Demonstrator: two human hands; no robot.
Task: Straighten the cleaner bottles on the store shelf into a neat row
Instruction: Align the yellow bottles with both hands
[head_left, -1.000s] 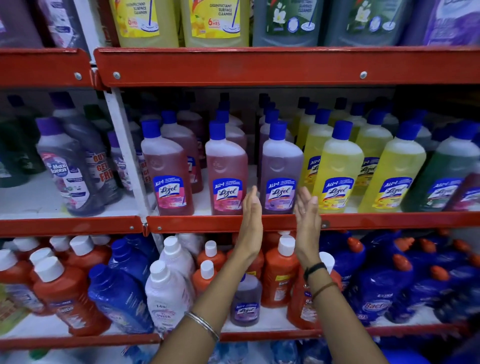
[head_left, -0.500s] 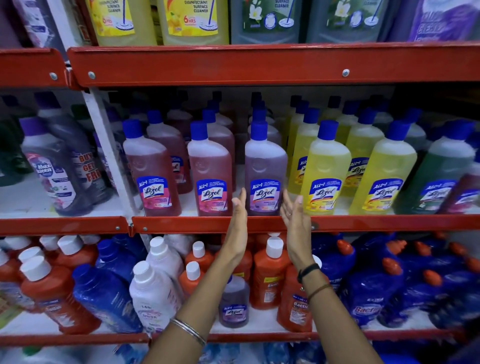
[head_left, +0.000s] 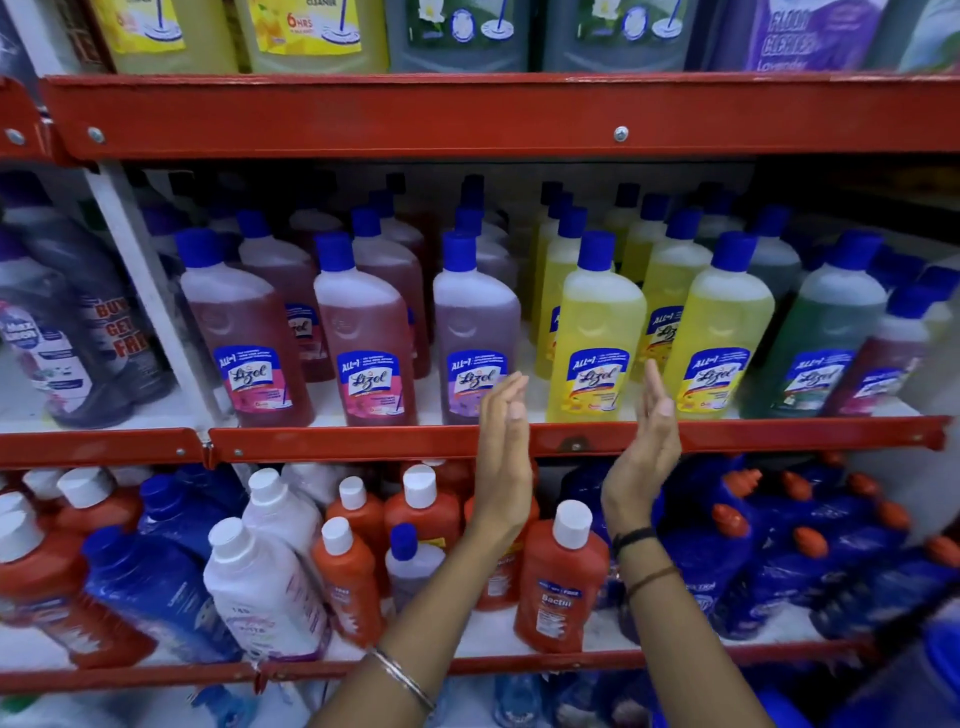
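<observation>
The cleaner bottles (head_left: 592, 338) stand along the front edge of the middle shelf (head_left: 571, 441), blue caps up and labels facing out. From the shelf's left upright rightward the front row runs two pink bottles (head_left: 249, 338), a purple bottle (head_left: 475, 332), two yellow bottles (head_left: 719, 332), a green bottle (head_left: 826, 343) and a darker one at the right end. More rows of the same bottles stand behind them, toward the back of the shelf.

The left hand (head_left: 501, 457) and right hand (head_left: 647, 452) are raised in front of the shelf's red front lip, palms turned toward each other, fingers straight and together, holding nothing. They flank the left yellow bottle at its base: the left hand's fingertips lie over the gap between the purple bottle and that yellow one, the right hand's just beside its right edge. Whether either hand touches a bottle I cannot tell.

On the shelf below stand orange bottles (head_left: 563, 577) with white caps, white ones and blue ones. Large jugs (head_left: 311, 31) fill the top shelf.
</observation>
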